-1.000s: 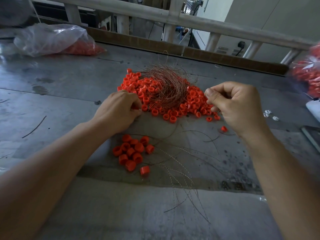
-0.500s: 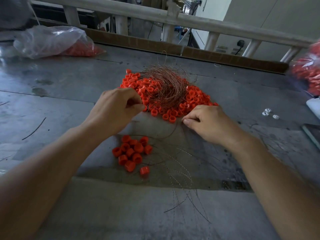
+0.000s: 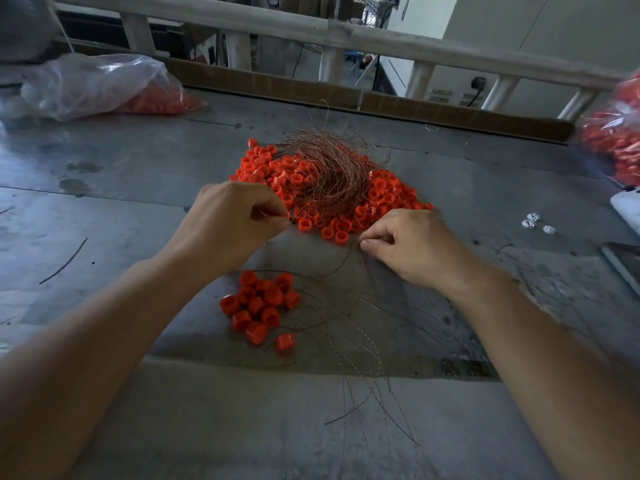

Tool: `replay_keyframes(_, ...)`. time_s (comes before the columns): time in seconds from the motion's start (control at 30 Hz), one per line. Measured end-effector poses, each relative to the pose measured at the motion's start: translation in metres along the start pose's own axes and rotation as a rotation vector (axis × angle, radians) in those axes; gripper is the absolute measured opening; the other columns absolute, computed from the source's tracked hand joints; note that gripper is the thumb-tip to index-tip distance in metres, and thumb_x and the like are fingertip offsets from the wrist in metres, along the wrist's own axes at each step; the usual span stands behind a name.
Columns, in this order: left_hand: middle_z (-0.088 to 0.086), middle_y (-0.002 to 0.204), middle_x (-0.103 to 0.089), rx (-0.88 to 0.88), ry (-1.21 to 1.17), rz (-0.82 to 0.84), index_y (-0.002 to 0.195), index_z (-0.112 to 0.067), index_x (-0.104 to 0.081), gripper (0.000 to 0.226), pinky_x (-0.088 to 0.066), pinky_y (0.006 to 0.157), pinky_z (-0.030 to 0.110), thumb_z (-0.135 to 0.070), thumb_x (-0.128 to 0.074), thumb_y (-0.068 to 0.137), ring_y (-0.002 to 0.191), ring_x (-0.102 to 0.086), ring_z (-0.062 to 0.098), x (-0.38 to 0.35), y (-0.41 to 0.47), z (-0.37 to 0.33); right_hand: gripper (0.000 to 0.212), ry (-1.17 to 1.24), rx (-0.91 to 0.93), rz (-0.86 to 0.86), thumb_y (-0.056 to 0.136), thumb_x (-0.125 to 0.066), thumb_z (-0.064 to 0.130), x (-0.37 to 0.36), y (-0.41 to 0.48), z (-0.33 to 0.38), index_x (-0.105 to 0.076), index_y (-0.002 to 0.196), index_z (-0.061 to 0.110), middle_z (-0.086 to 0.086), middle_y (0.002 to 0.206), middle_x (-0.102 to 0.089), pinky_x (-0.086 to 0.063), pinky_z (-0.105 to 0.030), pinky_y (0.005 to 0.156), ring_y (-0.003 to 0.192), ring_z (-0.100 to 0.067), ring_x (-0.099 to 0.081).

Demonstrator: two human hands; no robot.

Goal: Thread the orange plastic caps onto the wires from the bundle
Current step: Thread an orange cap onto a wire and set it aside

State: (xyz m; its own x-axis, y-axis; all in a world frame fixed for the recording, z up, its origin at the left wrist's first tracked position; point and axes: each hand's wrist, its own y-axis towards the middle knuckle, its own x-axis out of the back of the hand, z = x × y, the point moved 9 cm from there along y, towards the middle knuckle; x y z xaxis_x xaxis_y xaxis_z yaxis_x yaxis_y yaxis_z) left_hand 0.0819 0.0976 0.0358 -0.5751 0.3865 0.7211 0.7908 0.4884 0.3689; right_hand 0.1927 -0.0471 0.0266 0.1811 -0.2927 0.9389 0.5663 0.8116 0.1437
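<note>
Grey metal surface (image 3: 138, 209) fills the frame, caps (image 3: 381, 199) heaped at centre under the wire bundle (image 3: 329, 168). My left hand (image 3: 232, 226) pinches one wire (image 3: 273, 216); my right hand (image 3: 415, 247) curls fingers at the heap's near edge, grasp unclear. Tugging may drag the tangle, scattering caps.

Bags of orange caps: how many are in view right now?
2. The left bag lies at the far left; the right bag sits at the right edge, partly cut off by the frame. Others may be out of view.
</note>
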Motion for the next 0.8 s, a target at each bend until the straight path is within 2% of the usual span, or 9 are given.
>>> replay_keyframes(0.2,-0.013,0.079,-0.058,-0.071,0.039,0.035,0.085,-0.02,-0.073,0.01,-0.039,0.069,0.023,-0.024,-0.073,0.076,0.071,-0.049,-0.007,-0.009,0.0,-0.004,0.033,-0.03,-0.052,0.07,0.093,-0.05,0.027,-0.005,0.0,0.0,-0.068,0.087,0.0,-0.01,0.093,-0.067,-0.047,-0.035,0.083,0.088,-0.021,-0.061)
replay_keyframes(0.27,-0.009,0.084,-0.061,-0.07,0.038,0.037,0.086,-0.021,-0.073,0.011,-0.039,0.07,0.023,-0.026,-0.073,0.076,0.071,-0.049,-0.007,-0.01,0.0,-0.004,0.038,0.006,-0.082,0.105,0.093,-0.049,0.025,-0.007,-0.001,-0.002,-0.062,0.069,-0.001,-0.012,0.081,-0.064,-0.047,-0.036,0.077,0.081,-0.023,-0.06)
replay_keyframes(0.33,-0.01,0.083,-0.061,-0.065,0.043,0.025,0.086,-0.022,-0.072,0.011,-0.038,0.066,0.018,-0.026,-0.073,0.076,0.07,-0.048,-0.008,-0.009,-0.001,-0.004,0.045,0.07,-0.125,0.148,0.094,-0.048,0.024,-0.006,-0.004,-0.003,-0.043,0.052,0.007,-0.012,0.07,-0.057,-0.047,-0.039,0.072,0.073,-0.027,-0.058)
replay_keyframes(0.4,-0.018,0.077,-0.058,-0.054,0.047,0.007,0.086,-0.023,-0.072,0.01,-0.035,0.063,0.009,-0.026,-0.073,0.076,0.067,-0.049,-0.009,-0.006,-0.001,-0.004,0.04,0.17,-0.141,0.167,0.095,-0.047,0.024,-0.002,-0.005,-0.006,-0.054,0.063,0.0,-0.017,0.087,-0.067,-0.047,-0.043,0.081,0.085,-0.03,-0.062)
replay_keyframes(0.43,-0.023,0.074,-0.056,-0.048,0.047,0.002,0.085,-0.023,-0.072,0.01,-0.035,0.061,0.006,-0.026,-0.073,0.075,0.066,-0.05,-0.01,-0.005,-0.001,-0.004,0.035,0.236,-0.157,0.17,0.094,-0.048,0.024,0.001,-0.006,-0.008,-0.062,0.081,-0.004,-0.018,0.102,-0.066,-0.047,-0.042,0.085,0.095,-0.029,-0.062)
replay_keyframes(0.5,-0.028,0.069,-0.053,-0.042,0.031,-0.007,0.084,-0.024,-0.072,0.009,-0.036,0.058,-0.001,-0.024,-0.073,0.075,0.063,-0.051,-0.015,-0.002,-0.001,-0.006,0.025,0.365,-0.177,0.138,0.091,-0.055,0.022,0.008,-0.01,-0.01,-0.067,0.101,0.003,-0.005,0.113,-0.065,-0.047,-0.026,0.087,0.102,-0.011,-0.06)
replay_keyframes(0.57,-0.029,0.068,-0.054,-0.046,0.001,-0.01,0.083,-0.024,-0.072,0.008,-0.034,0.06,-0.006,-0.023,-0.073,0.074,0.063,-0.053,-0.017,-0.001,-0.002,-0.007,0.015,0.414,-0.152,0.007,0.085,-0.063,0.016,0.022,-0.01,-0.009,-0.07,0.099,0.015,0.008,0.101,-0.067,-0.044,-0.012,0.082,0.091,0.003,-0.058)
replay_keyframes(0.63,-0.028,0.068,-0.054,-0.053,-0.027,0.001,0.083,-0.022,-0.072,0.009,-0.033,0.061,-0.007,-0.021,-0.073,0.075,0.066,-0.052,-0.022,-0.002,-0.004,-0.01,0.014,0.341,-0.126,-0.147,0.082,-0.066,0.011,0.033,-0.009,-0.008,-0.072,0.093,0.017,0.011,0.085,-0.065,-0.045,-0.005,0.073,0.079,0.006,-0.058)
replay_keyframes(0.8,-0.027,0.074,-0.057,-0.101,-0.105,0.072,0.09,-0.022,-0.071,0.016,-0.035,0.065,-0.006,-0.015,-0.073,0.075,0.073,-0.053,-0.023,-0.007,-0.009,-0.02,0.02,0.33,-0.026,-0.294,0.081,-0.067,0.007,0.041,-0.01,0.003,-0.071,0.099,0.015,0.02,0.073,-0.058,-0.048,-0.008,0.074,0.067,0.008,-0.057)
